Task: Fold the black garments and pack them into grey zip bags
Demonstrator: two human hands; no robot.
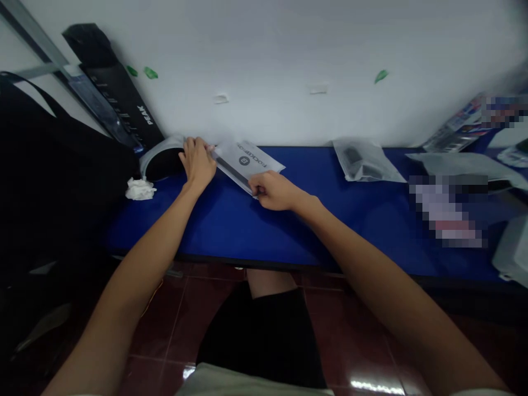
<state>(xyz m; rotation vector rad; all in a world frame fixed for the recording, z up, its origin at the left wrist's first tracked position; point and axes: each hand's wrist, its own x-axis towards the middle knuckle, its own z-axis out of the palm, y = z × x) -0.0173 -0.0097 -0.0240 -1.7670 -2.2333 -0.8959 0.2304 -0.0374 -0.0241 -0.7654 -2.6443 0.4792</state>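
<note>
A frosted plastic zip bag with dark lettering and a round logo lies tilted near the back of the blue table. My right hand is closed on its near edge, by the dark strip, with the fingers curled in. At the bag's left corner, my left hand pinches the plastic between thumb and fingers, though the grip is partly hidden. Just left of that hand, close to its fingers, a black curved item in a pale wrapping rests against the wall.
Crumpled white tissue sits at the left. A long black PEAK box leans on the wall, beside a black bag. Another frosted bag with dark contents lies right, near more plastic packs. The blue table has a dark front edge.
</note>
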